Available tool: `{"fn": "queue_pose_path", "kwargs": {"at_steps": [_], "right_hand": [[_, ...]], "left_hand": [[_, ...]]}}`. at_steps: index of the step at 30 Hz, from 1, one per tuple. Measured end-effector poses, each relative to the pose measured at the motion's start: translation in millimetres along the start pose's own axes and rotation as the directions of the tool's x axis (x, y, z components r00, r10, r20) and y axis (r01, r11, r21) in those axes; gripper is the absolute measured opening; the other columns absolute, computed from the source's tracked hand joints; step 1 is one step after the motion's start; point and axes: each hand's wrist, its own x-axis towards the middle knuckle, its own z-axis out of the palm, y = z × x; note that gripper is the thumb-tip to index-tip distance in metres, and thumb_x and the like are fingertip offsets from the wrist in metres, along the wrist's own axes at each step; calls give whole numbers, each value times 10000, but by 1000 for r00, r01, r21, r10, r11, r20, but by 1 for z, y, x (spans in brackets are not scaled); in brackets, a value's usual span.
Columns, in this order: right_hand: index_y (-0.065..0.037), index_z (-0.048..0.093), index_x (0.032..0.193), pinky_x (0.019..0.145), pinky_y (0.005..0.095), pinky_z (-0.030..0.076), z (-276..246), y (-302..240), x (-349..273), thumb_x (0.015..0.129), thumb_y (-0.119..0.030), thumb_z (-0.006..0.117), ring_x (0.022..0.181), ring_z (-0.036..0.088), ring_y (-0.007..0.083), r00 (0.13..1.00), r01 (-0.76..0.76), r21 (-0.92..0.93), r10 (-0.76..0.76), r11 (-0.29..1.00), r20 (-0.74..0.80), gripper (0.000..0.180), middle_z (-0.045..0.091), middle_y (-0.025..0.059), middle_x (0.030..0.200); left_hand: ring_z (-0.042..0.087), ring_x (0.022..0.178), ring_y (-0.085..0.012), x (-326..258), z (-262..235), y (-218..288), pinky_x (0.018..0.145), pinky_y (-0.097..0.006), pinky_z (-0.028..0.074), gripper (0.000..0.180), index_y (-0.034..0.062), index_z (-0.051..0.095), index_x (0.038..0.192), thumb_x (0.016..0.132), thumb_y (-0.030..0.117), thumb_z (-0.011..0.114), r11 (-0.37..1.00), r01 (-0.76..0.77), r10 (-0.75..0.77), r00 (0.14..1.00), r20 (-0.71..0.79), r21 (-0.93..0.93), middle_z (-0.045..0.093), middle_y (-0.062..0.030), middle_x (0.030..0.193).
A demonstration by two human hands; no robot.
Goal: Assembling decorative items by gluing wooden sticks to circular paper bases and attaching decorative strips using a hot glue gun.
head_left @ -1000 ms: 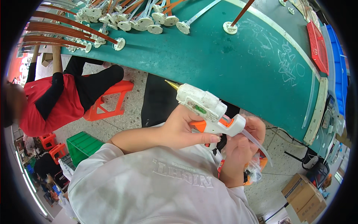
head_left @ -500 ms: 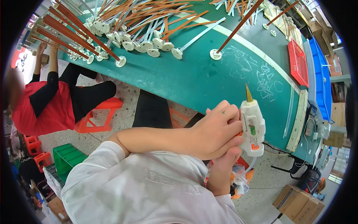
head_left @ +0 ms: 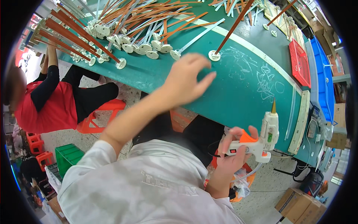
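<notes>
My right hand (head_left: 233, 153) grips the handle of a white glue gun (head_left: 269, 130) with an orange trigger. Its brass nozzle points up toward the table's far side, and a pale glue stick trails from its back end. My left hand (head_left: 188, 78) is stretched over the green table, somewhat blurred, thumb apart from the fingers and nothing seen in it. Close to its fingertips lies a white disc base with a pale strip (head_left: 199, 37). Just right of those fingers, a brown strip (head_left: 235, 26) stands upright in a round white base (head_left: 214, 55).
A heap of brown and pale strips with white bases (head_left: 143, 48) covers the far left of the table (head_left: 231, 97). Upright brown strips (head_left: 71, 30) stand beside it. A red basket (head_left: 299, 63) and blue tray (head_left: 322, 82) are at right. A co-worker in red (head_left: 48, 100) sits at left.
My left hand has left the glue gun and reached forward and left over the table. The glue gun, in my right hand, has moved right and slightly nearer.
</notes>
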Motion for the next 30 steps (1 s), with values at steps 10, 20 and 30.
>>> {"fn": "queue_pose_path", "kwargs": {"at_steps": [10, 20, 30], "right_hand": [[48, 515, 1199, 374, 245, 449, -1, -11, -10, 944, 0, 476, 675, 689, 234, 997, -54, 25, 55, 998, -62, 262, 518, 307, 1318], [51, 514, 1257, 374, 209, 356, -2, -11, 0, 980, -23, 510, 566, 573, 138, 967, -255, -199, 254, 946, -32, 286, 575, 254, 1256], [-20, 597, 1090, 390, 192, 307, 20, 13, 8, 1019, -123, 578, 561, 583, 74, 879, -468, -511, 436, 721, -191, 126, 668, 140, 1147]], "left_hand": [[687, 937, -299, 62, 41, -74, 822, -408, 545, 527, 37, 631, 1234, 792, 255, 817, 992, -13, -21, 961, 275, 123, 767, -106, 1004], [665, 996, -261, -17, 23, -35, 839, -385, 556, 506, 50, 680, 1190, 759, 255, 851, 999, -25, 30, 966, 257, -24, 765, -65, 970], [655, 1016, -266, -25, 23, -33, 866, -377, 553, 395, 64, 723, 1093, 767, 253, 841, 1000, -15, 14, 967, 255, 5, 712, -104, 1018]]}}
